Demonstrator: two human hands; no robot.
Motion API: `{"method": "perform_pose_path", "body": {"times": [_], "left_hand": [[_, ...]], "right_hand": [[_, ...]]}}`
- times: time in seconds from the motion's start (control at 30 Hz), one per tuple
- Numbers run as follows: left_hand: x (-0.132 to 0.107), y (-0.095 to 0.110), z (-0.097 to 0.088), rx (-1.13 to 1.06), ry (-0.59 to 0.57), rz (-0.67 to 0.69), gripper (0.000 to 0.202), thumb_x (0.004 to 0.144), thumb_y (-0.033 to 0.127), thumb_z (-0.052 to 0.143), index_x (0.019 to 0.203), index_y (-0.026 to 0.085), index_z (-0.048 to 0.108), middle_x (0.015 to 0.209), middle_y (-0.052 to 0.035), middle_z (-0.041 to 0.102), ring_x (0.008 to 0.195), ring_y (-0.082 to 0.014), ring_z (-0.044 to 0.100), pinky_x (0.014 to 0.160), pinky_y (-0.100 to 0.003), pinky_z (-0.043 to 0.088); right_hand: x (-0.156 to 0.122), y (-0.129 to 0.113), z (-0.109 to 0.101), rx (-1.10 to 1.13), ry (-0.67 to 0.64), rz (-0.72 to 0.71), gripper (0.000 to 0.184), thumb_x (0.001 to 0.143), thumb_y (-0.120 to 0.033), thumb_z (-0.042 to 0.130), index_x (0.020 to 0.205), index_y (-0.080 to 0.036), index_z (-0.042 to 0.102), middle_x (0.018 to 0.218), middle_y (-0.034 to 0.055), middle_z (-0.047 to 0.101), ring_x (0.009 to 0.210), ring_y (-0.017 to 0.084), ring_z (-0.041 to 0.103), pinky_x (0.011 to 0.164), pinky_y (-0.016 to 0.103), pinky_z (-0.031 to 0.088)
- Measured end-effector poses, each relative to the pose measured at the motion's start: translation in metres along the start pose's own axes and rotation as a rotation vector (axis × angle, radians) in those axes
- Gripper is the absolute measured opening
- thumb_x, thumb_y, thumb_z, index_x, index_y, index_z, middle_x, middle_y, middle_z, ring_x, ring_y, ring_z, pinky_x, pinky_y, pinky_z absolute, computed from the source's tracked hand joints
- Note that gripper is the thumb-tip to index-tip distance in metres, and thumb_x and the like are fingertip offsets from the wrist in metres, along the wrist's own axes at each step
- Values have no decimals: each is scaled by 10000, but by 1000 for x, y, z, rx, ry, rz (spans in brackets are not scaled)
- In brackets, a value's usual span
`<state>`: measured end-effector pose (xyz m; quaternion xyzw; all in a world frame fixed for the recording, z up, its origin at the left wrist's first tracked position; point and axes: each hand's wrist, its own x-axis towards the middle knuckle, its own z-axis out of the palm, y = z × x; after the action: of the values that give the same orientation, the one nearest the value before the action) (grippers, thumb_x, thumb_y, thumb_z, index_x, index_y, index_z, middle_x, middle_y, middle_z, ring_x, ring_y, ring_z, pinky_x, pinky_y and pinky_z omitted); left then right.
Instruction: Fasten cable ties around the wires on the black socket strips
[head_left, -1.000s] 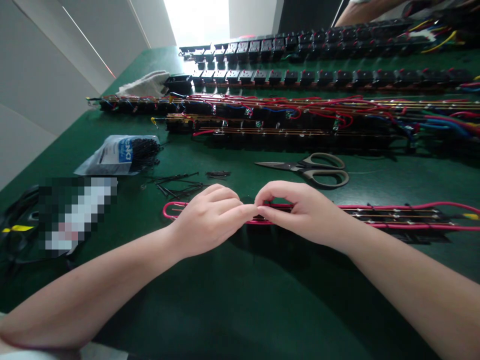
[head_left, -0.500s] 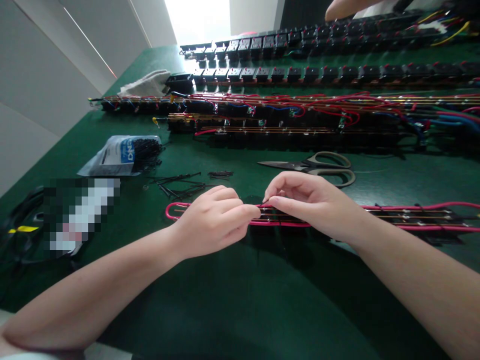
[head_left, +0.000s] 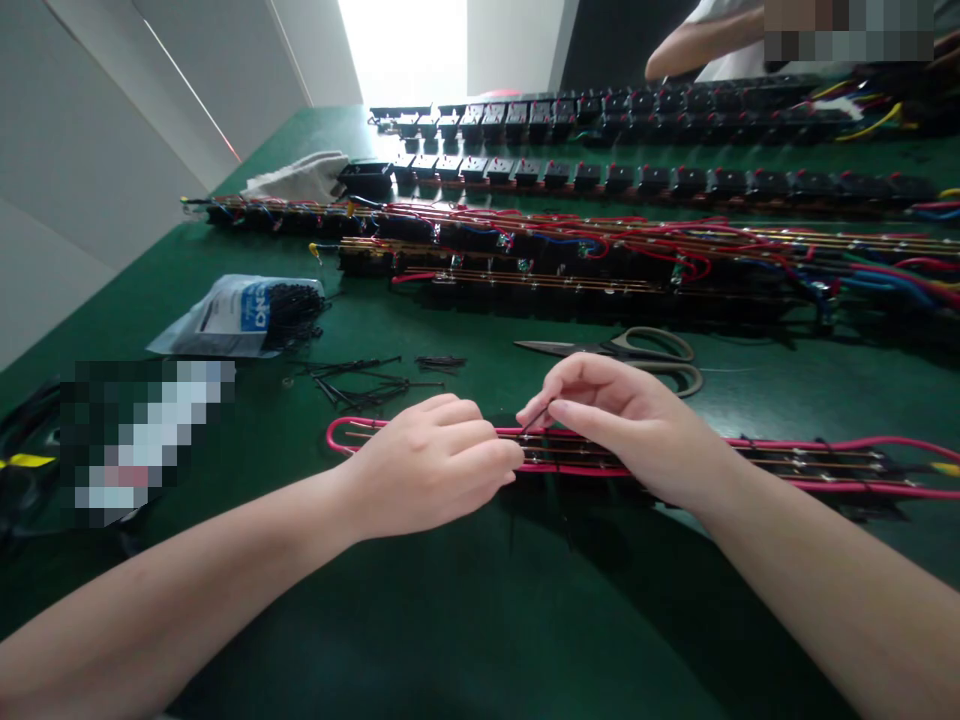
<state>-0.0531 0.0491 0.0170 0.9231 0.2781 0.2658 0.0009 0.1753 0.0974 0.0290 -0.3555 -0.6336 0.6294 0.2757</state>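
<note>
While your left hand (head_left: 442, 465) is resting over the black strip (head_left: 780, 463), near its looped end, your right hand (head_left: 534, 412) is pinching what looks like a thin black tie (head_left: 535, 418) in a narrow grip between thumb and forefinger. Your left fingers are curling inward, but their tips are hidden, so you are leaving it impossible to tell what they are gripping. The strip is lying across the table in front of you, with red wire (head_left: 331, 435) running along both its long edges. You seem to be working at the fastening of that wire; the next move is probably calling for a steady strip and a fine, sure pinch.

Beyond your hands, scissors (head_left: 619, 345) are lying partly behind your right hand, and loose black ties (head_left: 358, 384) are lying near a clear bag (head_left: 214, 312) of more. The green table (head_left: 420, 620) is bearing long wired assemblies (head_left: 540, 268) and a white cloth (head_left: 300, 177) farther back. A co-worker's arm (head_left: 705, 45) is showing at the far side, and a bright panel (head_left: 405, 50) is glowing between darker walls.
</note>
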Motion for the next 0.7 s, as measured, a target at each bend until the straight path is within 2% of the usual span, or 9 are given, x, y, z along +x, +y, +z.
{"method": "perform_pose_path", "body": {"times": [0.3,0.5,0.7], "left_hand": [[-1,0,3,-57,-20,-99,62,980,248,556,987,186,556,867,-21,672,759,-160,579,712,-307,463],[-1,-3,2,-101,-67,-92,114,993,289,552,995,180,584,897,-31,679,814,-172,604,758,-313,472],[-2,-7,0,-151,-140,-110,233,987,407,582,1051,186,614,955,-47,696,907,-190,628,852,-327,487]], "right_hand": [[2,5,-4,191,78,6,65,858,-252,722,853,-236,660,849,-5,786,788,152,706,799,311,574],[3,8,-5,196,63,2,77,856,-264,738,851,-222,674,819,3,772,767,149,705,774,293,580],[3,8,-3,172,78,-14,30,852,-219,722,863,-230,696,805,-7,767,745,131,703,741,250,574]]}}
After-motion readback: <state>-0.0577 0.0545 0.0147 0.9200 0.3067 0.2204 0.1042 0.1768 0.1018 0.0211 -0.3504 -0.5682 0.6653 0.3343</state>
